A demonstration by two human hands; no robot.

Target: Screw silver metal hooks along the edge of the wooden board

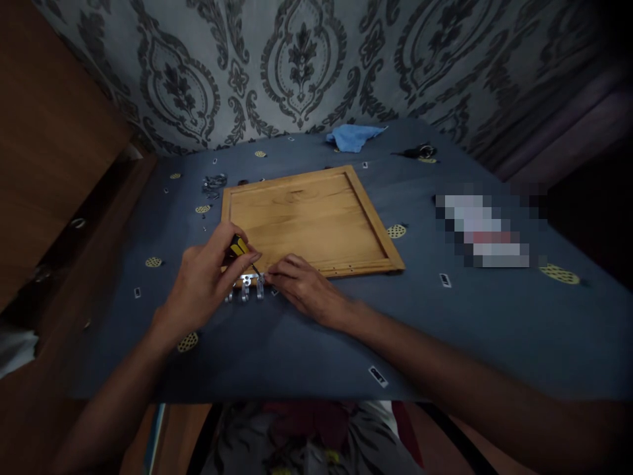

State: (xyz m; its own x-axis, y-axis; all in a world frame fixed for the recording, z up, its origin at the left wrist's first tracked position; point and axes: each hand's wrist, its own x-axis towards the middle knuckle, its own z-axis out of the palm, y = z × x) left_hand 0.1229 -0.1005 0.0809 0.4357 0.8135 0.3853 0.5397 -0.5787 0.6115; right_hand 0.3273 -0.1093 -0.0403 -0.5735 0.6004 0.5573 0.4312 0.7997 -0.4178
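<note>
A framed wooden panel (301, 224) lies flat on the blue cloth of the table. Along its near edge, toward the left, sits a shiny metal strip with hooks (246, 282). My left hand (208, 270) is closed around a yellow-and-black screwdriver (239, 245), whose tip points down at the right end of the strip. Close beside that tip is my right hand (304, 287), its fingers bent together against the panel's near edge. Whether the right fingertips pinch a small part there is hidden.
Behind the panel's left corner lies a pile of small metal hardware (214, 183). A blue cloth (355, 136) and a dark tool-like object (418, 151) are at the back. A blurred-out item (487, 231) lies at right. A wooden cabinet (59, 119) borders the left side.
</note>
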